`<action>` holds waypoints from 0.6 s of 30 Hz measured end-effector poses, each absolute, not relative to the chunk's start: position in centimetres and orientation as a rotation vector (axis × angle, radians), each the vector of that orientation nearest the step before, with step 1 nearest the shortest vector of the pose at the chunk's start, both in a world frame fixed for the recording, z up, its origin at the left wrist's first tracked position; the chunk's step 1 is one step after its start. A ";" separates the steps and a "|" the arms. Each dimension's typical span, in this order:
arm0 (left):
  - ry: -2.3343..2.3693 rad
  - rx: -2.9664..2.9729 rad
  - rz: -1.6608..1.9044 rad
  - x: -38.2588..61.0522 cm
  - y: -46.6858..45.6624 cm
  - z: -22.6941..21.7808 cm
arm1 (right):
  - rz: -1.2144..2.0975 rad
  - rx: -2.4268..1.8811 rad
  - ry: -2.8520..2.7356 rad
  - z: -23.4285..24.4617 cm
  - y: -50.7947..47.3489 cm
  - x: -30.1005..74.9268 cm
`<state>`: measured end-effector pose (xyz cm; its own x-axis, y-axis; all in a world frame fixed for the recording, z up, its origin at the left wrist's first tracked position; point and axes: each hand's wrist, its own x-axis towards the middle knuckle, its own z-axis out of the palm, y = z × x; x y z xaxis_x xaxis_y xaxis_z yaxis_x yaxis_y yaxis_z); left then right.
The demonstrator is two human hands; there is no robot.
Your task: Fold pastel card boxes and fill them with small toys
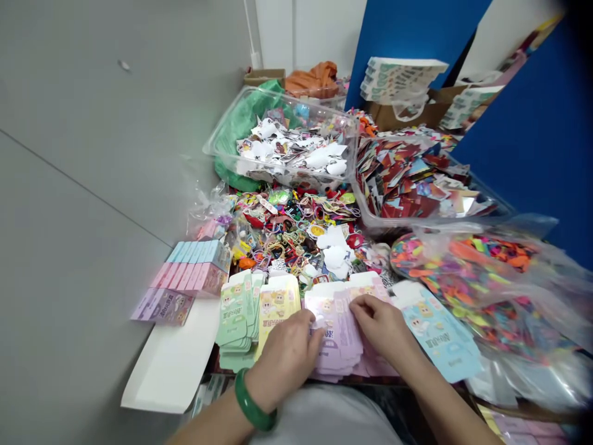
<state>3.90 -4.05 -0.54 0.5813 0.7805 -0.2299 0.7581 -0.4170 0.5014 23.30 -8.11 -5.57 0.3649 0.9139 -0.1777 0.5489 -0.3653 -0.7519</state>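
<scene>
Nearest the viewer, two bare hands reach over a table toward a stack of flat, pale-purple printed card cartons. The stack lies directly between the hands. The left hand wears a smooth, dark-green bangle at the wrist (the glossiest thing close by); its bent fingers and thumb touch the stack's left edge. The right hand has its fingertips drawn together at the stack's upper right, where a stack of flat, pale-pink card cartons adjoins the purple one. Whether either hand grips a carton or only rests against it, I cannot tell.

Just left of the left hand, flat yellow card cartons lie beside a thicker stack of flat, mint-green card cartons. Just right of the right hand are flat, light-blue card cartons, and beyond them a clear plastic bag of small, bright, many-coloured pieces.

Further left of the left hand, a long white cardboard tray holds a row of folded blue, pink and purple boxes at its far end.

Ahead of both hands spreads a jumbled heap of colourful trinkets and cords. Behind it stands a clear plastic bin of white paper cut-outs; to its right, a second clear bin holds reddish card scraps. Farthest away, a crumpled orange bag sits left of a flat blue panel.
</scene>
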 end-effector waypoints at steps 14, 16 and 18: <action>1.252 1.837 0.261 4.6 -4.2 -1.0 | 1.473 -1.709 -0.609 -6.2 -7.4 22.3; 1.265 1.749 0.292 4.7 -4.2 -1.1 | 1.437 -1.699 -0.562 -6.5 -7.3 22.1; 1.257 1.734 0.333 4.8 -4.2 -1.1 | 1.409 -1.705 -0.568 -6.7 -7.3 22.1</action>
